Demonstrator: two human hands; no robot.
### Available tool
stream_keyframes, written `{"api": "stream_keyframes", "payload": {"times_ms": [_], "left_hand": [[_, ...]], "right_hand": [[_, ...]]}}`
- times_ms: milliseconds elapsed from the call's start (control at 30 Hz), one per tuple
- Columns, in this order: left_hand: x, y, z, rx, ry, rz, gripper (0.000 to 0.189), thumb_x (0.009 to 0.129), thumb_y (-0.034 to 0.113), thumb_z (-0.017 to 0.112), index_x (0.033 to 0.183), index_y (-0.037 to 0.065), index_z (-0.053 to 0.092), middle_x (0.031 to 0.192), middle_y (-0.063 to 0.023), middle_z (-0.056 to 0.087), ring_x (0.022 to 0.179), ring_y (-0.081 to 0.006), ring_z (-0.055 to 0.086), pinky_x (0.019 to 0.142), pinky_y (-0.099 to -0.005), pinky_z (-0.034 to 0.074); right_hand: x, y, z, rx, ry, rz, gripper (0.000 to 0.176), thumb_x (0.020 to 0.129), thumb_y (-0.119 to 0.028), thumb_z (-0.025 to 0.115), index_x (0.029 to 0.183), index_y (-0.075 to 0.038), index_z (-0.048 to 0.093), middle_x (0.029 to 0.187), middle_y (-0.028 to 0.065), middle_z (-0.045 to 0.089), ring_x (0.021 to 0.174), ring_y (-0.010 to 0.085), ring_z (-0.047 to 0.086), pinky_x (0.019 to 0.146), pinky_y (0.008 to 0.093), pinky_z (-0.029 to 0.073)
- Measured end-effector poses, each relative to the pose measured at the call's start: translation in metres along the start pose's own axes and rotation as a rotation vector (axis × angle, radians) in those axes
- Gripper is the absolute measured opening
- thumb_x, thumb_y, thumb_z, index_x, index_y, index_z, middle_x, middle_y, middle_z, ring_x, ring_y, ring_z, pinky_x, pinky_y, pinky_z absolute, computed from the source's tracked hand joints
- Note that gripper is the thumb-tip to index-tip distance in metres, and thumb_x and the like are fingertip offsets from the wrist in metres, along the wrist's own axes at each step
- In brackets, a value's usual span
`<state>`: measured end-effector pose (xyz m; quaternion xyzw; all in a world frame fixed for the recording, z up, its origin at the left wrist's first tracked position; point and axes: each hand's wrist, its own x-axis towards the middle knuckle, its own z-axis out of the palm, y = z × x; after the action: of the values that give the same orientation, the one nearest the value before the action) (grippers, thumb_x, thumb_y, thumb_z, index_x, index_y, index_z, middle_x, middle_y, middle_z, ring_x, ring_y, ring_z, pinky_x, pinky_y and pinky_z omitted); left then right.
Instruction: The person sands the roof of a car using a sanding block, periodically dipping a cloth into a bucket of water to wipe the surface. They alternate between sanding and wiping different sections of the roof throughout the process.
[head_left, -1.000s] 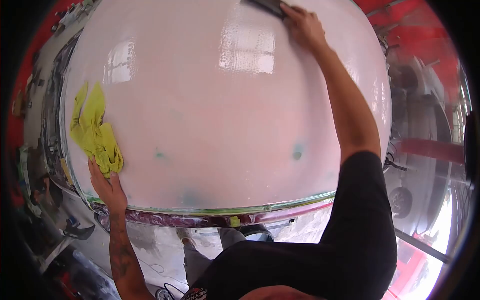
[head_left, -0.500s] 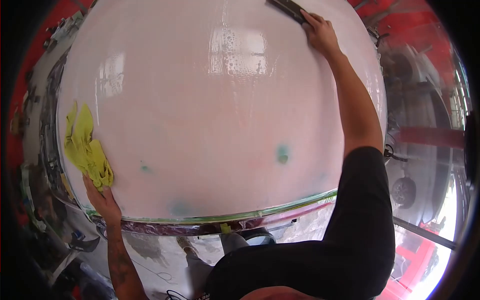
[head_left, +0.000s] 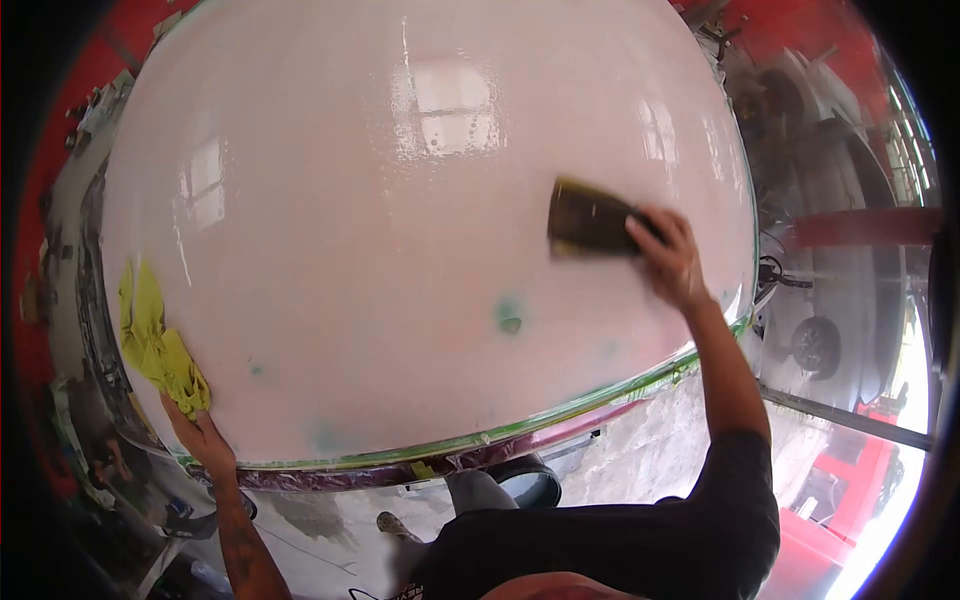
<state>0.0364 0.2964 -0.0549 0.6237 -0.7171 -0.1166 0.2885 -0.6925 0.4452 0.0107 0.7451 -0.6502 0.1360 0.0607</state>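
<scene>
A broad, glossy, pale pink panel (head_left: 330, 240), like a vehicle's roof or hood, fills most of the view, with green patches (head_left: 511, 318) showing through. Over its right half, my right hand (head_left: 672, 255) grips one end of a dark, flat rectangular block (head_left: 592, 218) with yellowish edges. Motion blurs the block, and its broad face shows. At the panel's near left edge, my left hand (head_left: 203, 437) has its fingers on the lower end of a crumpled yellow cloth (head_left: 160, 345), which partly hides them.
Green and yellow masking tape (head_left: 480, 440) runs along the panel's near edge above a dark red, plastic-covered part. Below stands a bucket (head_left: 532, 487) beside my legs. At right are a silvery car body (head_left: 850, 200) and a wheel (head_left: 816, 343). Clutter lines the left side.
My right hand has brought the block from the panel's far right back toward me, turning its broad face into view. The view has shifted slightly. My left hand stays at the cloth.
</scene>
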Motion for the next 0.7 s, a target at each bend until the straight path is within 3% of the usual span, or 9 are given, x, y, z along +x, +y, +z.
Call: {"api": "stream_keyframes", "payload": {"times_ms": [100,167,200,300,333,400,533,633,700], "left_hand": [[-0.003,0.001,-0.002,0.014,-0.002,-0.035,0.061,0.102,0.016,0.045,0.155,-0.007,0.025,0.160,-0.0259,0.030,0.148,-0.0379,0.030,0.121,-0.0441,0.020],[-0.003,0.001,-0.002,-0.011,-0.013,-0.027,0.059,0.102,0.012,0.044,0.155,-0.007,0.025,0.159,-0.0255,0.031,0.147,-0.0372,0.031,0.121,-0.0430,0.021],[-0.005,0.001,-0.001,-0.005,-0.010,-0.030,0.059,0.102,0.012,0.044,0.155,-0.007,0.025,0.159,-0.0255,0.031,0.147,-0.0372,0.031,0.121,-0.0430,0.021],[-0.005,0.001,-0.003,-0.037,-0.019,-0.044,0.058,0.102,0.010,0.043,0.155,-0.007,0.025,0.159,-0.0250,0.031,0.147,-0.0365,0.032,0.121,-0.0425,0.022],[-0.005,-0.001,-0.003,-0.018,-0.024,-0.050,0.058,0.102,0.010,0.044,0.155,-0.007,0.026,0.159,-0.0249,0.031,0.147,-0.0365,0.032,0.121,-0.0425,0.022],[0.001,0.002,-0.003,-0.008,-0.029,-0.041,0.058,0.102,0.011,0.044,0.155,-0.006,0.026,0.159,-0.0248,0.031,0.147,-0.0365,0.032,0.121,-0.0425,0.021],[-0.004,-0.004,-0.001,-0.022,-0.015,-0.040,0.058,0.102,0.011,0.044,0.155,-0.006,0.026,0.159,-0.0252,0.031,0.147,-0.0366,0.031,0.121,-0.0428,0.021],[-0.001,0.000,-0.004,-0.009,-0.022,-0.041,0.058,0.103,0.012,0.044,0.155,-0.006,0.026,0.159,-0.0250,0.031,0.148,-0.0368,0.031,0.121,-0.0429,0.021],[-0.001,0.000,-0.002,-0.009,-0.025,-0.041,0.057,0.104,0.013,0.043,0.155,-0.006,0.026,0.159,-0.0249,0.031,0.148,-0.0369,0.031,0.121,-0.0428,0.021]], "right_hand": [[0.117,0.116,0.026,-0.007,0.182,0.099,0.049,0.092,-0.015,0.066,0.140,-0.019,0.060,0.135,0.0142,0.060,0.116,0.0377,0.056,0.104,0.0425,0.045],[0.187,0.179,0.049,-0.076,0.197,0.313,0.046,0.093,-0.024,0.064,0.139,-0.022,0.060,0.132,0.0139,0.063,0.113,0.0399,0.060,0.103,0.0438,0.046],[0.205,0.181,0.053,-0.122,0.191,0.385,0.045,0.095,-0.021,0.063,0.139,-0.020,0.060,0.130,0.0190,0.064,0.113,0.0412,0.061,0.101,0.0431,0.047],[0.179,0.159,0.047,-0.030,0.232,0.258,0.046,0.092,-0.022,0.065,0.137,-0.023,0.062,0.128,0.0145,0.066,0.105,0.0413,0.065,0.098,0.0459,0.050],[0.149,0.130,0.036,-0.019,0.223,0.196,0.047,0.091,-0.021,0.066,0.138,-0.023,0.062,0.131,0.0148,0.064,0.110,0.0408,0.063,0.101,0.0449,0.048],[0.062,0.063,0.018,0.039,0.136,0.217,0.055,0.088,-0.012,0.068,0.141,-0.022,0.059,0.139,0.0138,0.058,0.121,0.0379,0.054,0.105,0.0443,0.044],[-0.101,-0.044,-0.019,0.069,-0.004,0.230,0.062,0.070,0.001,0.066,0.130,-0.014,0.068,0.139,0.0168,0.056,0.120,0.0400,0.053,0.107,0.0482,0.042],[-0.097,-0.009,-0.022,0.046,-0.030,0.128,0.062,0.070,0.001,0.066,0.130,-0.014,0.068,0.139,0.0175,0.056,0.120,0.0404,0.054,0.108,0.0495,0.042],[-0.033,0.053,-0.012,0.039,0.042,0.182,0.060,0.081,-0.004,0.068,0.140,-0.015,0.060,0.138,0.0174,0.057,0.121,0.0397,0.053,0.108,0.0472,0.042]]}}
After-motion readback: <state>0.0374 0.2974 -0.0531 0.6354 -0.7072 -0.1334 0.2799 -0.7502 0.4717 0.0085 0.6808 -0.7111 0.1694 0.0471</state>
